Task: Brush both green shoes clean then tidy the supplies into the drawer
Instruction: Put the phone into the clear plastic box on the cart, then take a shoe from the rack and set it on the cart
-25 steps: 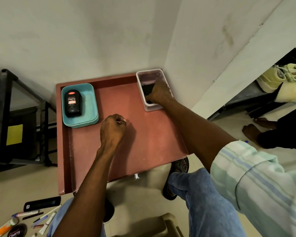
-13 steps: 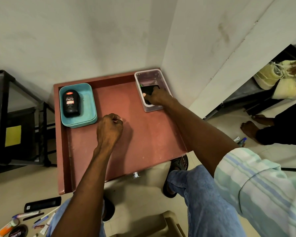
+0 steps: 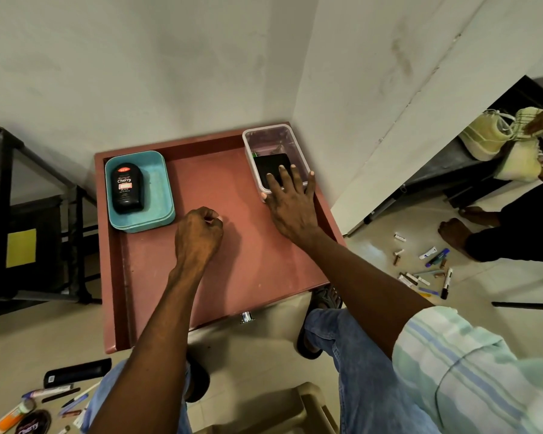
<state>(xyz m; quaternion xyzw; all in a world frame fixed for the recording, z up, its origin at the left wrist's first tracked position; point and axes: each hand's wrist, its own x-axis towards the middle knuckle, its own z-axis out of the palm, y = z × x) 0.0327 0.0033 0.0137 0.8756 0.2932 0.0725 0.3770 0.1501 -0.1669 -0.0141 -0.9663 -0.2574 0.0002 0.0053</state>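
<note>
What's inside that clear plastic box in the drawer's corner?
The clear box holds a flat black object with something green beside it. The right hand lies across its near end, hiding whatever sits there.

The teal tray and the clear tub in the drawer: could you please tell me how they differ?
The teal tray is opaque and sits back left; the clear tub is see-through and sits back right. The teal tray holds a black bottle; the clear tub holds a flat black item under the right hand. Both rest in the drawer.

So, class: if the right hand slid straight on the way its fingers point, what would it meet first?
The right hand points into the clear container. Its fingers already lie over the black object inside, so probably that, then the container's far wall; depth is unclear.
</note>
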